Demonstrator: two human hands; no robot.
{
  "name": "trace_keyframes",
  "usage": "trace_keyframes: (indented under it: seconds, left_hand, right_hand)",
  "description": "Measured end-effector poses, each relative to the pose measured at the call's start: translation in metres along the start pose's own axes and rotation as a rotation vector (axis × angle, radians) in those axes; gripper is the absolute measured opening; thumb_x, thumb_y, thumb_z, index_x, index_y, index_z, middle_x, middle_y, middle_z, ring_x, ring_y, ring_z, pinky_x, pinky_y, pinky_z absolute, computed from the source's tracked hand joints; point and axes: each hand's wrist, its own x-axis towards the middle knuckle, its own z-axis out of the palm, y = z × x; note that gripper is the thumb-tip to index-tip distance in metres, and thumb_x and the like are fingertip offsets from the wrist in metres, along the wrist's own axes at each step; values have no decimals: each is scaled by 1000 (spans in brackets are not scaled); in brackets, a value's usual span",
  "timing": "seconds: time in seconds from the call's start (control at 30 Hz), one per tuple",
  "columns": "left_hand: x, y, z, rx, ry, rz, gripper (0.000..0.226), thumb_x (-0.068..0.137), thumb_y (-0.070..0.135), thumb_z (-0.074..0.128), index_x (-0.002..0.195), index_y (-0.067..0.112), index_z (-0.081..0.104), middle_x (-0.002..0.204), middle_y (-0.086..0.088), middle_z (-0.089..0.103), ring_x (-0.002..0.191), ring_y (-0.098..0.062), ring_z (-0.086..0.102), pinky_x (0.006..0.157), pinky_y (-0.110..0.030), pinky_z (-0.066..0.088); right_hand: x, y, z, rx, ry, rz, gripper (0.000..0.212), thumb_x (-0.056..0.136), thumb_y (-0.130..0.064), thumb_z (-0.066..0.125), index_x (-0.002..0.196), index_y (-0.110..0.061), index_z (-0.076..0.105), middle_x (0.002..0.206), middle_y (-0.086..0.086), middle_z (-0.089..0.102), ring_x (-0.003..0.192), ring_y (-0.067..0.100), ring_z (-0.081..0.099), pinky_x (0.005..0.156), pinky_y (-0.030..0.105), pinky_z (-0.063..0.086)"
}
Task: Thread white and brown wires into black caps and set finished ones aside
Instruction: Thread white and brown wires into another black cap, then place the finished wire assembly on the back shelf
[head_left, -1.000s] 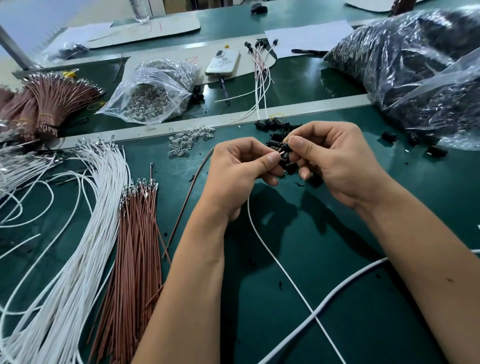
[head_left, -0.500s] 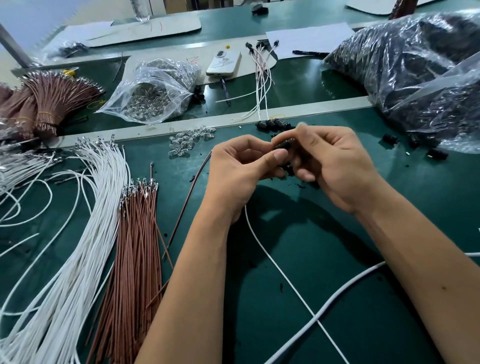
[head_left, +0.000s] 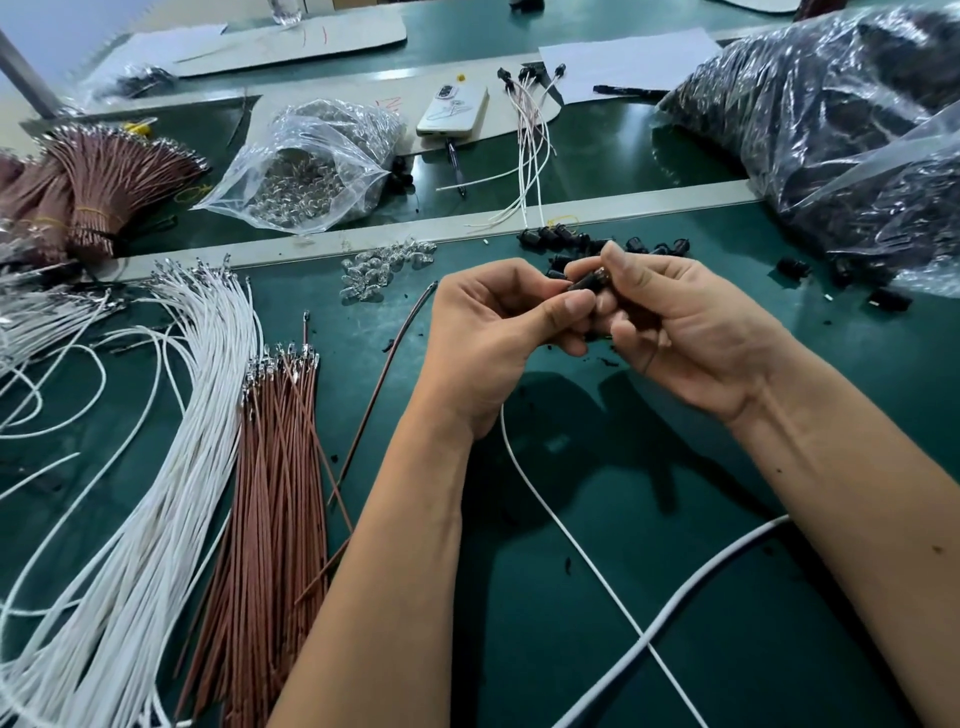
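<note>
Both hands meet over the middle of the green table (head_left: 675, 623). The right hand (head_left: 691, 332) has its fingers curled round a black cap (head_left: 587, 282), and the left hand (head_left: 493, 332) pinches at the cap's near end with thumb and forefinger. A white wire (head_left: 571, 545) trails from under the left hand toward the table's near edge. Loose brown wires (head_left: 275, 467) lie toward the left edge.

Assembly workshop: green bench mat (head_left: 597, 597), bundled white wires (head_left: 156, 493) and brown wires (head_left: 275, 467), bagged parts (head_left: 306, 171)
</note>
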Motion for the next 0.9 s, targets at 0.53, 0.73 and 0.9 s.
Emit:
trace_keyframes:
  seconds: [0.53,0.73,0.9]
  left_hand:
    - [7,0,3,72,119,-9,10,83,-3,75,78,1,67,72,-11,73,59,-21,67,62,-30,58]
    - [35,23,25,-91,483,-58,18,86,12,78,75,17,65,69,5,69,64,-1,60,70,-18,47]
    - [72,52,32,-243,507,-185,16,83,16,82,84,14,66,79,-1,67,75,-15,53,65,-25,44]
  right_hand:
    - [4,-1,9,-6,71,-57,26,85,-34,68,87,-12,82,65,-2,63,50,3,57,46,12,50]
    - [8,8,21,-512,194,-262,18,102,-28,65,92,-13,67,77,0,69,54,12,52,38,24,38]
    - [24,-9,32,-519,-12,-209,22,101,-20,66,98,2,64,63,-9,63,46,9,47,36,19,30]
